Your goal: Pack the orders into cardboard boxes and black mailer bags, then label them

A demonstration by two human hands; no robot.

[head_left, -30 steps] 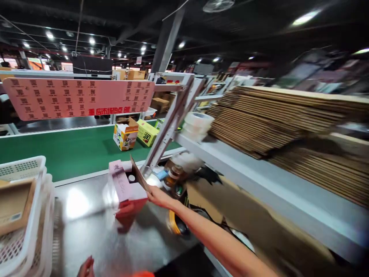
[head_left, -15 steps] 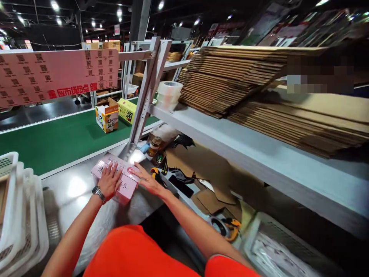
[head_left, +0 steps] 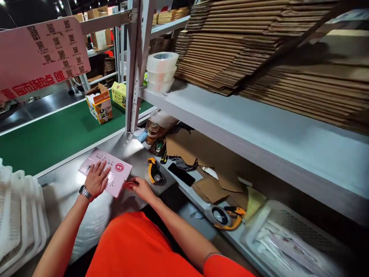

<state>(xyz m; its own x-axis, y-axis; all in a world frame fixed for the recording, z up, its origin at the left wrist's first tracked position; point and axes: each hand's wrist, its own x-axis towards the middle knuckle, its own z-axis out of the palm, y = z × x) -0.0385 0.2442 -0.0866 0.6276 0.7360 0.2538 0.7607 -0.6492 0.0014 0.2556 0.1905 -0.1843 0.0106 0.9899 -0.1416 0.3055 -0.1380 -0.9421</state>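
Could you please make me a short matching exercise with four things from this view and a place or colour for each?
Things:
1. Pink box
2. Clear tape rolls
3. Orange-and-white NFC box
4. Wristwatch

Places or colours:
A. On the green conveyor belt
B. Silver
C. Directly under the left hand
D. Stacked on the shelf, beside the flattened cardboard

Right pairs: 1-C, 2-D, 3-A, 4-B
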